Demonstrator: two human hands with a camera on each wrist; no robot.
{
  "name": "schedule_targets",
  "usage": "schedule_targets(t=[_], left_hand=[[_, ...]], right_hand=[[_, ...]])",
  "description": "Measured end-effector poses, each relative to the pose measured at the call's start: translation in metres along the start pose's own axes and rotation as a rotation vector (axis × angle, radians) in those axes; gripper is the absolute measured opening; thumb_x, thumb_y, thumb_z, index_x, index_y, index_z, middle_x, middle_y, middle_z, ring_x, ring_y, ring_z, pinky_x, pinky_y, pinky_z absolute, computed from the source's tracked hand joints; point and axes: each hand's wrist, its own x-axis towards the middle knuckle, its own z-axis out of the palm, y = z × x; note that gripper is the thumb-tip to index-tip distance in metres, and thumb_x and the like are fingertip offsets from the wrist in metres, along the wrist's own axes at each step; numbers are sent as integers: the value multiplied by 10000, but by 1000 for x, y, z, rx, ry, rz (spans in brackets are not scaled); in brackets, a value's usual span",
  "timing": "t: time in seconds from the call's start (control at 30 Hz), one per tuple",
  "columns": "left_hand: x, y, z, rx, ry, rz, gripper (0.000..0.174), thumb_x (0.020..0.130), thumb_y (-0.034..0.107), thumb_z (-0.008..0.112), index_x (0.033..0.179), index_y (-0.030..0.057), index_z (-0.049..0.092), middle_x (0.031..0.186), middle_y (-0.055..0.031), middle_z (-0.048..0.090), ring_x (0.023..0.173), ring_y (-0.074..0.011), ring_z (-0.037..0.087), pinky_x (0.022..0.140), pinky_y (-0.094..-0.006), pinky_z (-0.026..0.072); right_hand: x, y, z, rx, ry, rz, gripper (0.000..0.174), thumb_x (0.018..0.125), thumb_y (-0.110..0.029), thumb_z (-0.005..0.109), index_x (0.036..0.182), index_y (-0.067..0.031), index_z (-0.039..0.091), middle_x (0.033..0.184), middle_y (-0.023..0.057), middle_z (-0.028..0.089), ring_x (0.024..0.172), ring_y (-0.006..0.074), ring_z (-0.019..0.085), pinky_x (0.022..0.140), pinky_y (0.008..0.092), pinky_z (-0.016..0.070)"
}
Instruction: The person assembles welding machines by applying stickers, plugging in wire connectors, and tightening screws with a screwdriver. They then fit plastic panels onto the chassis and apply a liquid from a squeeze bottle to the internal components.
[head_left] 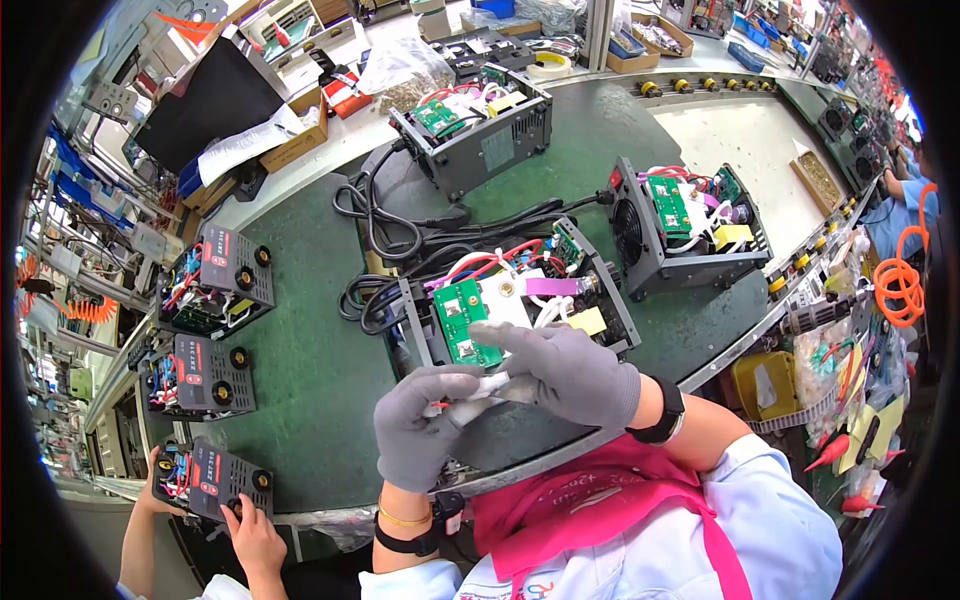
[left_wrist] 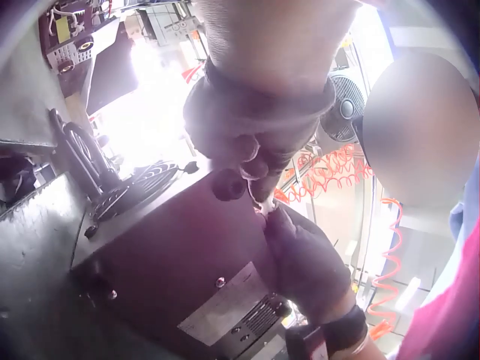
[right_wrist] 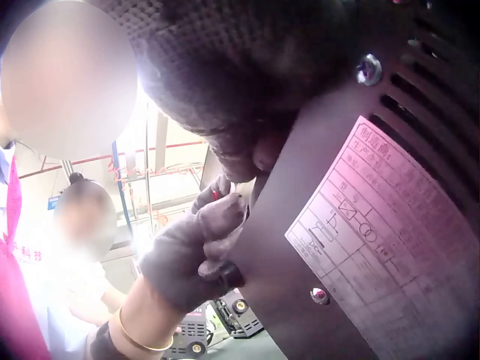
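In the head view my gloved left hand (head_left: 420,420) and my gloved right hand (head_left: 580,375) meet at the near edge of an uncovered machine. Between them they pinch a white-sleeved wire (head_left: 492,384), with a bit of red showing by the left fingers. Just beyond my fingers are the machine's green circuit board (head_left: 462,318), a purple ribbon (head_left: 550,286) and a yellow block (head_left: 588,321). The right wrist view has my left hand (right_wrist: 195,247) beside the dark casing (right_wrist: 300,195) with its printed label. Gloves hide most of the wire.
Two more uncovered machines stand behind (head_left: 480,140) and to the right (head_left: 690,225). Black power cables (head_left: 430,240) lie coiled on the green mat (head_left: 300,380). At left are several closed-cover units, one held by another person's hands (head_left: 255,540).
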Motion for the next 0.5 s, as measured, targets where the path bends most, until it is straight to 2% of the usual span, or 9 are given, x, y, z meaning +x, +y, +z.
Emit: schedule_targets(t=[0.07,0.23,0.27,0.33,0.5], left_hand=[[-3,-2,-2,-119,-13,-92,194,774,67,768,916,3,653,952,-118,701,859,-157,664,761,-273,527],[-1,-9,3,-101,41,-99,308,753,133,799,945,-5,602,919,-109,689,862,-161,662,744,-267,537],[-1,-11,3,-77,37,-90,346,747,151,805,958,-9,583,914,-104,680,864,-165,660,734,-263,540],[1,-9,3,-66,20,-98,324,746,127,809,942,-6,588,898,-89,677,849,-151,654,731,-258,535],[6,-5,2,90,-6,-112,227,759,76,789,919,5,643,874,-65,707,790,-111,648,713,-253,517]], right_hand=[[1,1,0,14,1,-17,584,808,-204,698,1330,-78,467,769,130,646,725,327,651,642,391,513],[0,7,2,-66,10,-83,613,808,-240,697,1353,-83,465,714,119,616,684,308,636,618,392,498],[0,6,1,-78,-15,-62,625,794,-240,708,1351,-87,469,753,119,629,711,307,641,634,393,499],[0,4,0,-102,-64,-21,650,765,-238,729,1346,-95,475,832,118,653,763,306,650,665,395,502],[2,10,4,-134,-94,-57,649,778,-224,717,1361,-91,464,803,123,640,708,310,634,643,396,494]])
